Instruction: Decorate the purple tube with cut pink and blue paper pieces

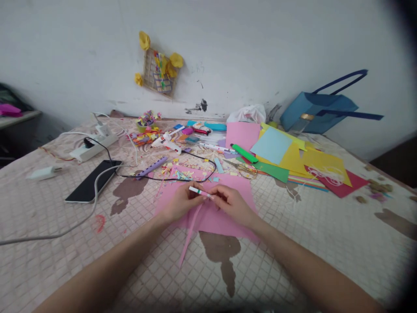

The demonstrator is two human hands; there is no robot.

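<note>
My left hand and my right hand meet over a pink paper sheet. Between their fingertips they pinch a slim white pen-like stick with a green band. A narrow pink paper strip hangs down from the fingers toward me, its upper end by the stick's right tip. Whether the strip is wrapped around that tip is hidden by the fingers. Small paper scraps lie just beyond my hands, on and around the sheet's far edge.
Beyond lie a white glue gun with a black cable, scissors, a green cutter and a purple perforated strip. Left are a phone and power strip; right, coloured papers and a blue bag.
</note>
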